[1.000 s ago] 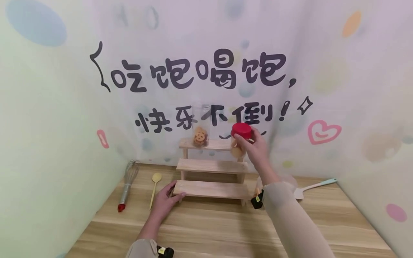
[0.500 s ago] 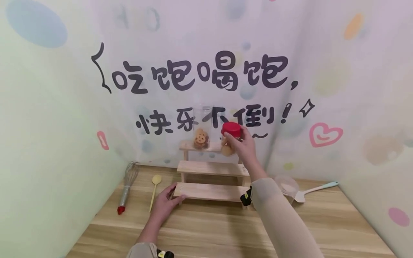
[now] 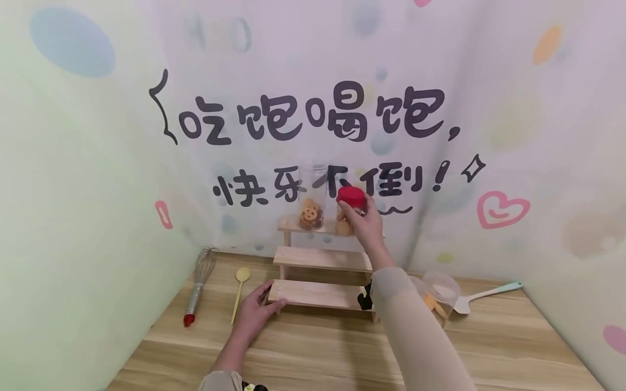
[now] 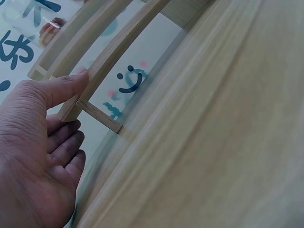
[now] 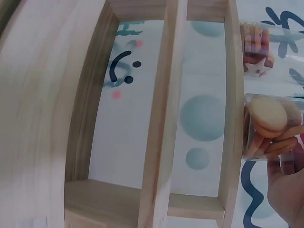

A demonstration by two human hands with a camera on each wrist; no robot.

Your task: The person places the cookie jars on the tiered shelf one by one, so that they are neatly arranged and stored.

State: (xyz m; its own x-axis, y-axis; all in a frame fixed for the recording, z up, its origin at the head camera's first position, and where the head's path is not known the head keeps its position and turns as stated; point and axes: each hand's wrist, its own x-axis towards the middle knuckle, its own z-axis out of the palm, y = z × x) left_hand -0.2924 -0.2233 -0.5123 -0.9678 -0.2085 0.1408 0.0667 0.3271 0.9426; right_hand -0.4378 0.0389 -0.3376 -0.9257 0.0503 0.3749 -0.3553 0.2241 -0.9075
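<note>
My right hand (image 3: 369,228) grips a clear cookie jar (image 5: 273,126) near its red lid (image 3: 351,196). The jar's base is right at the top step of a three-step wooden stand (image 3: 318,293), towards its right end. Round pale biscuits show inside it. Beside it on the same step stands a second clear jar (image 3: 312,213), with chocolate-dotted cookies at the bottom and no lid visible on top. At the lowest step's left end, my left hand (image 4: 38,137) holds the board, thumb on top and fingers curled below.
Left of the stand lie a whisk (image 3: 199,285) with a red tip and a yellow spoon (image 3: 240,288). On the right, clear containers (image 3: 442,288), one with orange pieces, sit partly behind my right sleeve, near a white spatula (image 3: 481,296). A printed curtain (image 3: 313,54) hangs close behind.
The right hand has carried the red-lidded jar leftward along the top step, closer to the other jar. My left hand keeps its grip on the stand. The head view has shifted slightly.
</note>
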